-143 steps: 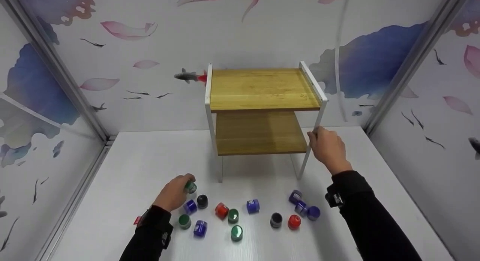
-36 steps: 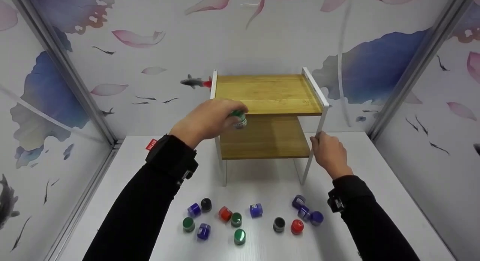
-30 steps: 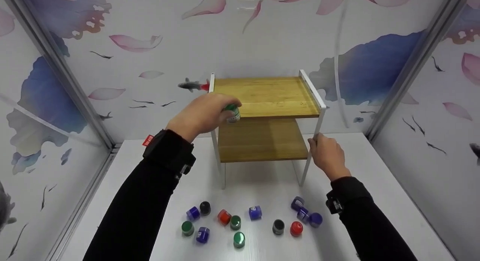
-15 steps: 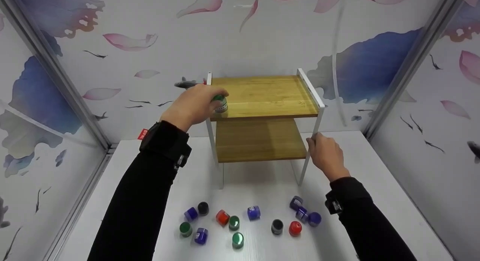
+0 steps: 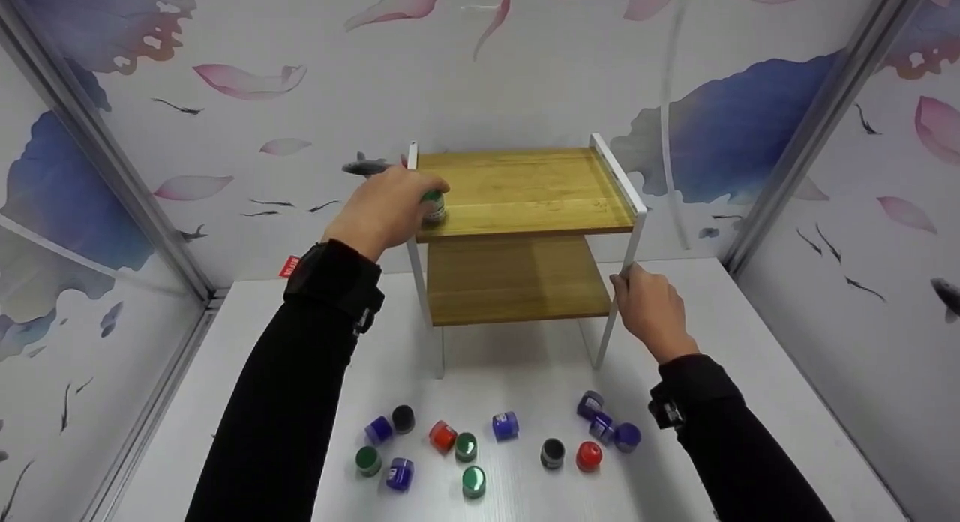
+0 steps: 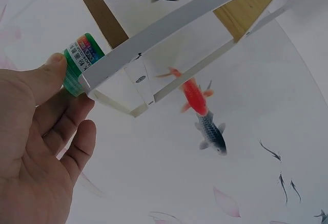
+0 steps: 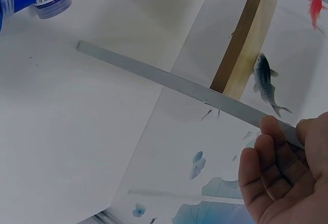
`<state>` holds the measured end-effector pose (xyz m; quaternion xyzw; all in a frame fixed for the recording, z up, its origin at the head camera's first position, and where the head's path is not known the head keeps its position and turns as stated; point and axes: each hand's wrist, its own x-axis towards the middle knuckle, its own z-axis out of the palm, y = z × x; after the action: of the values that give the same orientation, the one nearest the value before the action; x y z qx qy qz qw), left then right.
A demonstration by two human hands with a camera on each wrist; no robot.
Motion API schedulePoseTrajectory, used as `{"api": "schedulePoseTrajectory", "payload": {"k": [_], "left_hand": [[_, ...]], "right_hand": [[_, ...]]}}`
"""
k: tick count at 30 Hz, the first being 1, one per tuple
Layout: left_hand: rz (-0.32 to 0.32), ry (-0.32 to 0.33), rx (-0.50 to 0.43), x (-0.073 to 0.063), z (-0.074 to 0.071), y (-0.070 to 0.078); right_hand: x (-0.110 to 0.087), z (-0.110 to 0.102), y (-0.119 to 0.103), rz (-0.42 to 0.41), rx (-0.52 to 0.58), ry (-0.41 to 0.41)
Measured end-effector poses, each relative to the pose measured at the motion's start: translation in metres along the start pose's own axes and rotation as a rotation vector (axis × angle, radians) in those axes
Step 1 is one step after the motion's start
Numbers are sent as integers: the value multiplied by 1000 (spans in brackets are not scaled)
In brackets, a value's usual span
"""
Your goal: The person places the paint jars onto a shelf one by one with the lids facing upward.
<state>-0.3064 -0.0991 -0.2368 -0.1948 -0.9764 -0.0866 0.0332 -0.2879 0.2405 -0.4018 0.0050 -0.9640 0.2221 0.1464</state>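
Observation:
My left hand (image 5: 384,211) pinches a small green-lidded paint jar (image 5: 433,208) at the front left corner of the upper board (image 5: 525,188) of a two-tier shelf. In the left wrist view the jar (image 6: 82,60), with its printed label, shows between thumb and fingers, right beside the white frame (image 6: 169,21). My right hand (image 5: 651,304) grips the shelf's white front right leg (image 5: 634,244). From the right wrist, thumb and fingertips close on that leg (image 7: 154,75), while the lower board (image 5: 517,282) stands out to its side.
Several paint jars lie scattered on the white table (image 5: 300,357) in front of the shelf: red (image 5: 442,436), green (image 5: 473,482), black (image 5: 553,453) and blue (image 5: 505,426). Three blue jars (image 5: 601,427) cluster at right. Patterned walls (image 5: 300,42) enclose the table.
My left hand has lifted the green paint jar from the table to the upper board, then shifted it left to the corner. My right hand keeps its grip on the leg.

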Motion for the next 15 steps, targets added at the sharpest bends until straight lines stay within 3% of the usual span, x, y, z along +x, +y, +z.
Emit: {"api": "schedulePoseTrajectory", "payload": {"k": [15], "left_hand": [[-38, 39, 46, 5, 7, 1]], "right_hand": [[-1, 1, 0, -23, 2, 31]]}}
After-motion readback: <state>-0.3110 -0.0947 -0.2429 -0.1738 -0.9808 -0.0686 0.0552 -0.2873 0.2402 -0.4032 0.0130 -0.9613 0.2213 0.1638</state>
